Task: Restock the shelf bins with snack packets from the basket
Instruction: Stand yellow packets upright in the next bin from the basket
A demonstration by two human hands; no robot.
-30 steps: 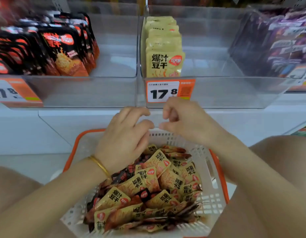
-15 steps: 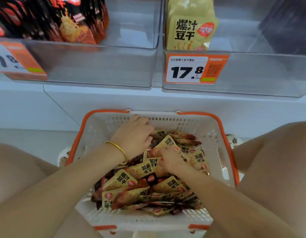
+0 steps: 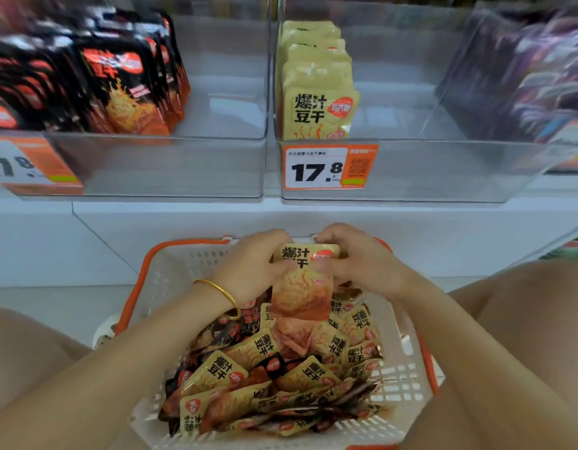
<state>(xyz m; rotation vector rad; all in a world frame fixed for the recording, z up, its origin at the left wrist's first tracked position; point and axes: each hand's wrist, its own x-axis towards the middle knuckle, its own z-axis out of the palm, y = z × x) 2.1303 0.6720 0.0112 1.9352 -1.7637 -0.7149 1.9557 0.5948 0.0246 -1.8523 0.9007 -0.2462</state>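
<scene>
1. Both hands are on a single yellow packet, held up over the basket at its far end.
2. The left hand, the one with the gold bracelet, curls its fingers round the packet's upper left edge. The right hand pinches the upper right corner, thumb on the printed face.
3. The packet hangs upright, label towards the camera. Its lower end dangles over the heap of packets; whether it touches them I cannot tell.
4. My read is that this is the pick-up. One packet is out of the heap and squared up between two hands, but it is nowhere near the shelf yet.
5. Its match is dead ahead. The middle bin, above the 17.8 price tag, holds a yellow row standing against its left wall. There is bare floor to the right of that row.
6. The next move calls for a lift up and forward, over the bin's clear front wall. Then the packet should go down upright, label out, beside or in front of that row.
7. One thing to watch is that dark packets are mixed into the heap. Those look to belong with the black-and-red stock in the left bin, not with the purple packs on the right.
</scene>
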